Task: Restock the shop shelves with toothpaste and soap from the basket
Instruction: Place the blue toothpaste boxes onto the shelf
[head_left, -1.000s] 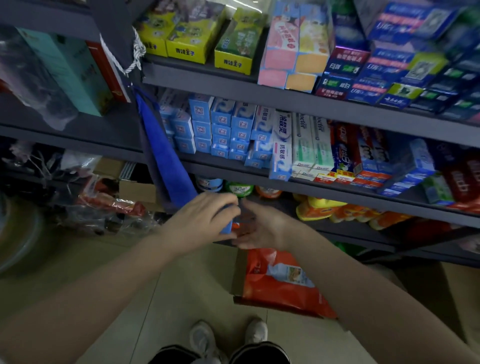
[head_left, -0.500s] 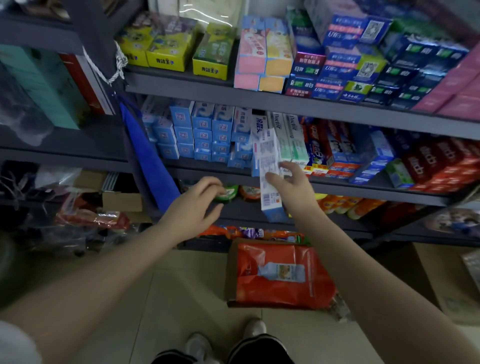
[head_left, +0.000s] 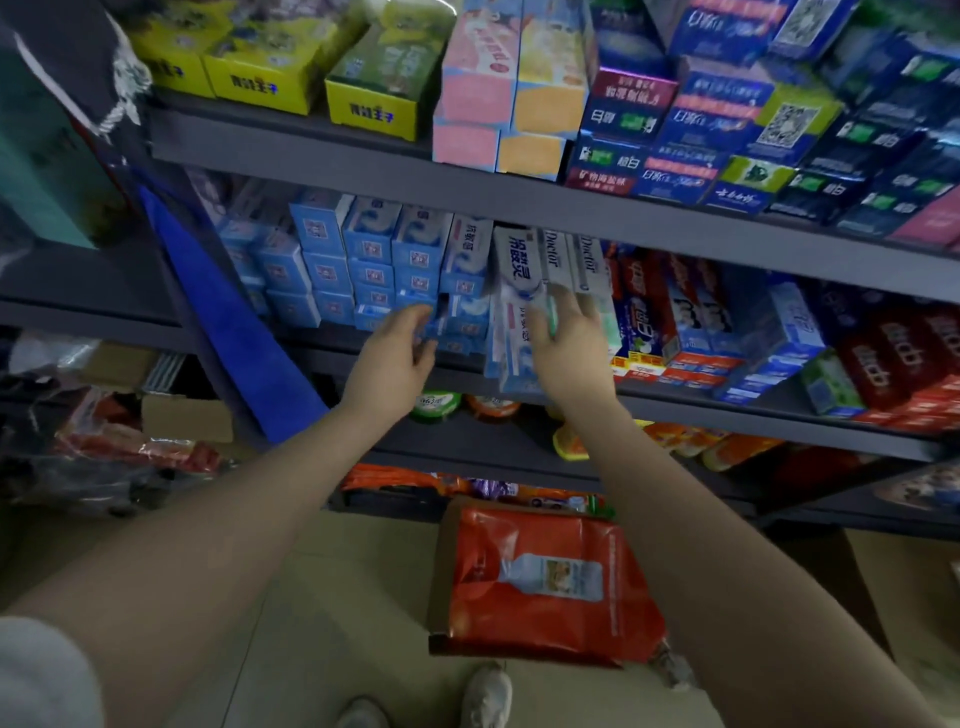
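My right hand (head_left: 563, 338) grips a white and blue toothpaste box (head_left: 514, 301), which stands on end at the front of the middle shelf (head_left: 779, 405) beside the white Doctor boxes (head_left: 576, 260). My left hand (head_left: 397, 348) is at the stack of light blue toothpaste boxes (head_left: 363, 260) just left of it, fingers curled at a small blue box; whether it grips it is unclear from motion blur. The basket is out of view.
The upper shelf (head_left: 311, 150) carries yellow, pink and dark blue boxes. Red and blue toothpaste boxes (head_left: 753, 332) fill the middle shelf's right side. A blue cloth (head_left: 228, 322) hangs at the left post. An orange-red bag (head_left: 540, 577) stands on the floor by my shoes.
Both hands rose from below the shelf. The right hand carried the white and blue box up and set it against the shelf's row; the left hand moved up to the light blue stack.
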